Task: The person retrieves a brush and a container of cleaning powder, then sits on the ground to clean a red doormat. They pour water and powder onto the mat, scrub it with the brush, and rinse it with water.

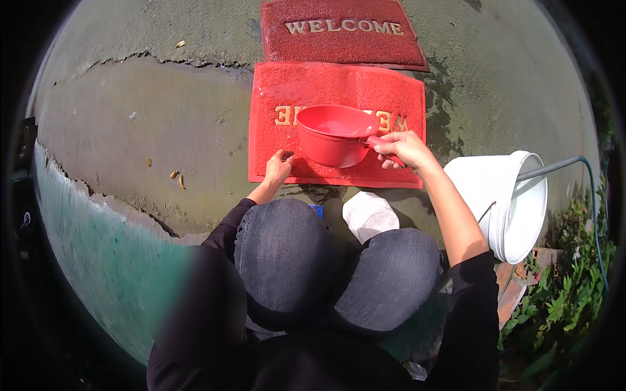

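My right hand (pixel 405 151) is closed round the handle of a red plastic dipper (pixel 332 146), tilted so that its inside shows. The dipper is above a bright red doormat (pixel 270 91) with raised pale lettering and hides part of it. Water wets the mat and the ground round it. Over the mat's near left part is my left hand (pixel 278 168), its fingers curled in. Whatever they hold, if anything, is hidden. A darker red doormat (pixel 339 49) lies just beyond, touching or close to the bright one's far edge.
To the right, a white bucket (pixel 479 195) has a blue-green hose (pixel 587 171) running into it. A small white container (pixel 368 212) stands before my knees, beside a partly hidden blue object (pixel 317 210). Cracked concrete (pixel 130 124) spreads leftward; green plants (pixel 567 293) grow at lower right.
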A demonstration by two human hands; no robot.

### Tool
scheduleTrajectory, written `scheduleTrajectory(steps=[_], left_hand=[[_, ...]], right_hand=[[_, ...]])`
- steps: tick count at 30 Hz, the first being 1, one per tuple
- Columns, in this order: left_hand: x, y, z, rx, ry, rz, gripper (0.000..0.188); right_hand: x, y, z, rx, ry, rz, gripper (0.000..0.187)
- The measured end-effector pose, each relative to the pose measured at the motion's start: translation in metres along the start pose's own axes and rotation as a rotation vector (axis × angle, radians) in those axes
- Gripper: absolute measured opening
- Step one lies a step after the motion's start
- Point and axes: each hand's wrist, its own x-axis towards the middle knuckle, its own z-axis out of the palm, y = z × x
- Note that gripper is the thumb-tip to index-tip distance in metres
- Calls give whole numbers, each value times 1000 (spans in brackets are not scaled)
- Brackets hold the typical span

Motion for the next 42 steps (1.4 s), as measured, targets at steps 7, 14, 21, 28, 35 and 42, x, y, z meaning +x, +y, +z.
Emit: scheduleTrajectory(steps=[7, 14, 21, 28, 35, 42], left_hand=[[-42, -8, -74, -210, 69, -134, 23], [-47, -33, -93, -183, -30, -198, 25], [-5, -5, -73, 34, -197, 8, 25], [21, 59, -74, 59, -288, 69, 25], [-9, 110, -83, 161, -285, 299, 25], [-22, 57, -136, 23, -268, 181, 25]], right_hand=[[99, -73, -34, 438, -156, -24, 28], [38, -60, -51, 321, -118, -96, 30], [-249, 29, -100, 156, 775, -457, 43], [-325, 117, -161, -1068, 1365, 311, 43], [-205, 183, -201, -1161, 976, 527, 17], [-205, 234, -242, 75, 934, 453, 9]])
